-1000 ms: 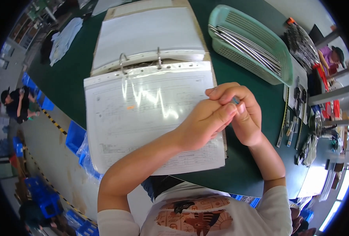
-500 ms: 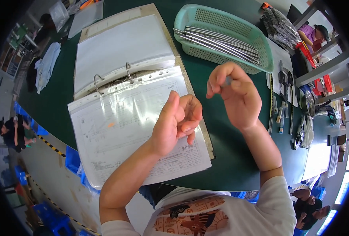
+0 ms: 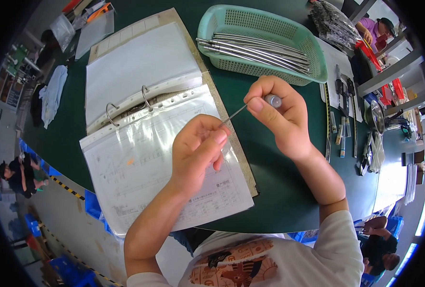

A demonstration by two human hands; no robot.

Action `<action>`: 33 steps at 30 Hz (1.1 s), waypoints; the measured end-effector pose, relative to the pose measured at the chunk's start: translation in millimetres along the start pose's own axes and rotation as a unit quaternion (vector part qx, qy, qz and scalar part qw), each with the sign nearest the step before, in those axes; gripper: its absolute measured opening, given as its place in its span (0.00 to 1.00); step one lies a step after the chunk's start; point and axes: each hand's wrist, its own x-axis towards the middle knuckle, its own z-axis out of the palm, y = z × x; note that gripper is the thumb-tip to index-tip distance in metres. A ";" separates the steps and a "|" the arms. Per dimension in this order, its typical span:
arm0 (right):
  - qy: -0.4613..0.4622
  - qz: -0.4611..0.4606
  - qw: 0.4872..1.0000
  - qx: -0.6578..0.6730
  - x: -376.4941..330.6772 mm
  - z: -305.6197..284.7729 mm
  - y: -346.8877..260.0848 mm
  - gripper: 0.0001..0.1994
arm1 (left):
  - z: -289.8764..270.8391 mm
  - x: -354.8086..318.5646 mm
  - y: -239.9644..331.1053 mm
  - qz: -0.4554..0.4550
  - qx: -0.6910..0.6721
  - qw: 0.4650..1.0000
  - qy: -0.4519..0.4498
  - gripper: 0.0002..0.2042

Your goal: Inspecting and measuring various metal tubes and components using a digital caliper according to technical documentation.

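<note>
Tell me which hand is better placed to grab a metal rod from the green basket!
Probably the right hand: it is nearer the green basket, while the left hand is farther off, over the open binder. Both pinch a thin rod, though, and the right also holds a grey cylinder.

holding a thin rod [image 3: 235, 115] between left hand [image 3: 193, 150], over a binder [image 3: 214, 96], and right hand [image 3: 285, 119], also gripping a cylinder [image 3: 273, 101] there.

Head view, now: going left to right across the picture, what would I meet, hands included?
Pale-blue cloth, left hand, thin metal rod, right hand, black calipers, white glove-like bundle.
</note>
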 end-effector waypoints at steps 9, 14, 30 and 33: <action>-0.029 -0.042 0.999 -0.012 -3.0 2.2 -1.4 0.03 | -4.0 -3.8 2.5 0.087 0.019 0.996 0.022 0.06; -0.030 -0.072 0.996 -0.040 -2.6 2.1 -1.6 0.03 | -5.0 -3.0 1.0 0.110 0.023 0.994 0.017 0.06; -0.158 -0.144 0.948 -0.235 -2.0 9.7 1.6 0.19 | 5.0 -2.0 -14.9 0.091 0.318 0.943 0.043 0.05; -0.179 -0.140 0.935 -0.272 -1.7 10.6 3.5 0.20 | 9.4 -3.7 -7.6 0.098 0.334 0.937 0.034 0.05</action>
